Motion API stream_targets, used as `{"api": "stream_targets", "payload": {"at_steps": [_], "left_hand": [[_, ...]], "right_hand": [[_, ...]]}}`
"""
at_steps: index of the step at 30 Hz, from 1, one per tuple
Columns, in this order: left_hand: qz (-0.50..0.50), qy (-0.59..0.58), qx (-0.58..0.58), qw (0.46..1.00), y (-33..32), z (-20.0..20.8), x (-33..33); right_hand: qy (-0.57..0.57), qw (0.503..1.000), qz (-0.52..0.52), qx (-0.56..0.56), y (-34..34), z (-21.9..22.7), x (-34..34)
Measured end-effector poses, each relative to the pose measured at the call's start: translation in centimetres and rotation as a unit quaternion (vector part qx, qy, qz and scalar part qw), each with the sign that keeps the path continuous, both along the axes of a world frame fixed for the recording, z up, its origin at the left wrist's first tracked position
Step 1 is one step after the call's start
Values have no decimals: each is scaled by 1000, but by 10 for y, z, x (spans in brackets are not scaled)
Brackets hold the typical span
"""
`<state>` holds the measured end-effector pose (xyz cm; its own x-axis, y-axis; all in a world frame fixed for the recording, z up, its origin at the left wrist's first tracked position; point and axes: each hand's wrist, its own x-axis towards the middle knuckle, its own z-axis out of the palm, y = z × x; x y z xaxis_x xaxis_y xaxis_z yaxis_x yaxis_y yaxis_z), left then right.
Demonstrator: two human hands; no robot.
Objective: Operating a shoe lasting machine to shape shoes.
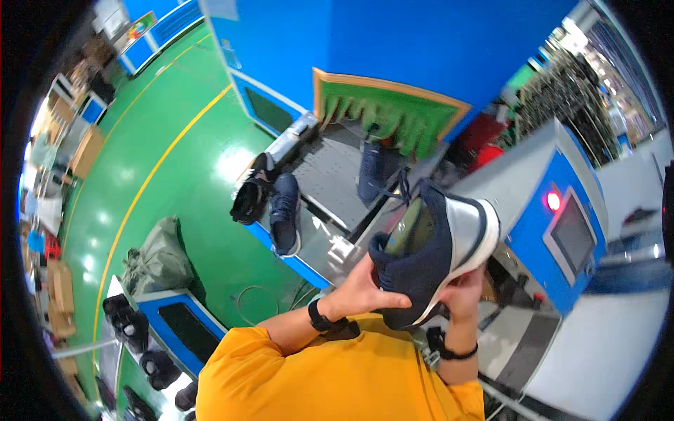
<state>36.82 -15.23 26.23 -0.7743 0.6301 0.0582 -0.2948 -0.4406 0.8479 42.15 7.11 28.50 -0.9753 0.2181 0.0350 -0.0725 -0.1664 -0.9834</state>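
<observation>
Between my two hands, in front of my chest, is a dark navy sneaker (426,263) with a silver-white side panel and a white sole, tilted so its opening shows. A green piece sits inside the opening, and loose laces hang at the far end. My left hand (365,291) grips the shoe's near left side, thumb stretched along the upper. From below, my right hand (463,295) holds the sole side, its fingers partly hidden. Beyond the sneaker, a navy shoe (284,210) and a black shoe (253,193) stand on the left edge of a conveyor bed (326,172).
Another navy shoe (371,170) lies by the green strip curtain (386,116) of a big blue machine (414,42). Right of me is a control box with a screen (572,235) and lit red button (553,201). A grey sack (161,259) rests at left.
</observation>
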Motion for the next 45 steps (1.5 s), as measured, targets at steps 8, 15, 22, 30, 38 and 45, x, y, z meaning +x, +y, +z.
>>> {"api": "stream_targets", "payload": {"at_steps": [8, 15, 22, 30, 38, 45], "left_hand": [[-48, 174, -100, 979, 27, 23, 60], [-111, 151, -81, 979, 39, 15, 92], [-215, -214, -39, 952, 64, 21, 99], [-278, -18, -315, 907, 60, -21, 102], [-349, -112, -284, 886, 59, -7, 76], [-319, -151, -269, 896, 59, -27, 89]], "right_hand": [[59, 683, 309, -659, 13, 43, 45], [159, 986, 46, -9, 59, 9, 132], [-136, 968, 47, -204, 72, -7, 203], [-112, 937, 24, -330, 24, -31, 233], [-131, 863, -44, -486, 29, -29, 261], [-87, 831, -64, -546, 13, -37, 248]]}}
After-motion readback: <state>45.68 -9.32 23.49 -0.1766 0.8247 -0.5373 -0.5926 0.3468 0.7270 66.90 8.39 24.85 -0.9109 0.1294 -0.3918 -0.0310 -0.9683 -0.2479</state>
